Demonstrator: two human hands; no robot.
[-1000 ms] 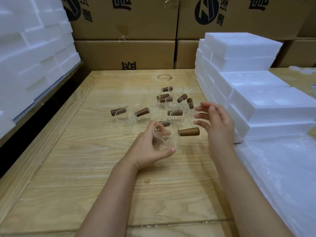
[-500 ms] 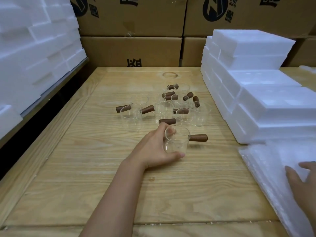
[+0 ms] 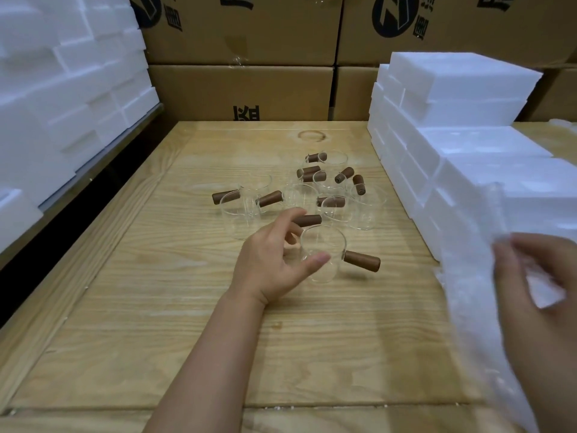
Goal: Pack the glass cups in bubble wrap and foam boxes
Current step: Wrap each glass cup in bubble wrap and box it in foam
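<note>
I see dark printed characters (image 3: 246, 112) and a round logo (image 3: 392, 17) on the cardboard boxes (image 3: 240, 89); all cropped; nothing legible.

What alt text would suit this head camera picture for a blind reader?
A person's left hand grips a clear glass cup with a brown wooden handle at a pale wooden table, while the right hand holds a sheet of white bubble wrap. More such cups cluster behind, beside stacked white foam boxes.
</note>
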